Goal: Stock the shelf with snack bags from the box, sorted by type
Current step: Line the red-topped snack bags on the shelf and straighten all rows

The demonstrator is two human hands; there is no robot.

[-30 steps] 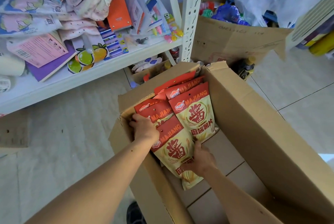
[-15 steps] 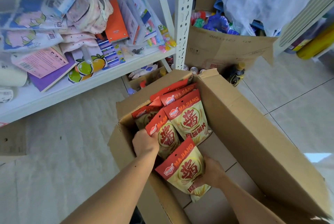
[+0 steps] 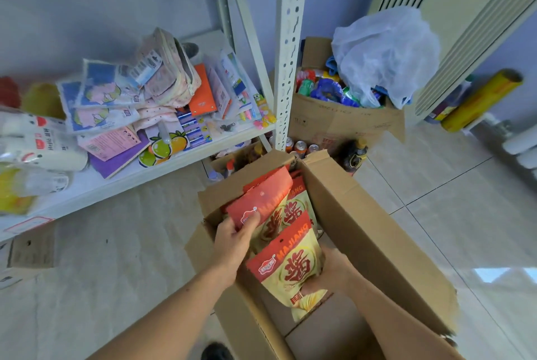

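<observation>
An open cardboard box stands on the floor in front of me. Inside it are several red-and-cream MAJIANG snack bags. My left hand grips the red top of one snack bag at the box's left side, lifting it above the others. My right hand holds the nearest snack bag from its right edge, tilted up inside the box. The white metal shelf is to the left, its board crowded with stationery and packets.
A shelf post rises just behind the box. Beyond it stand a second cardboard box of coloured packs under a plastic bag, cans and a dark bottle. Tiled floor lies to the right, a yellow roll at the wall.
The view has tilted up toward the shelf. My left hand has taken hold of a bag's red top and raised it; my right hand has lifted its bag higher and nearer.
</observation>
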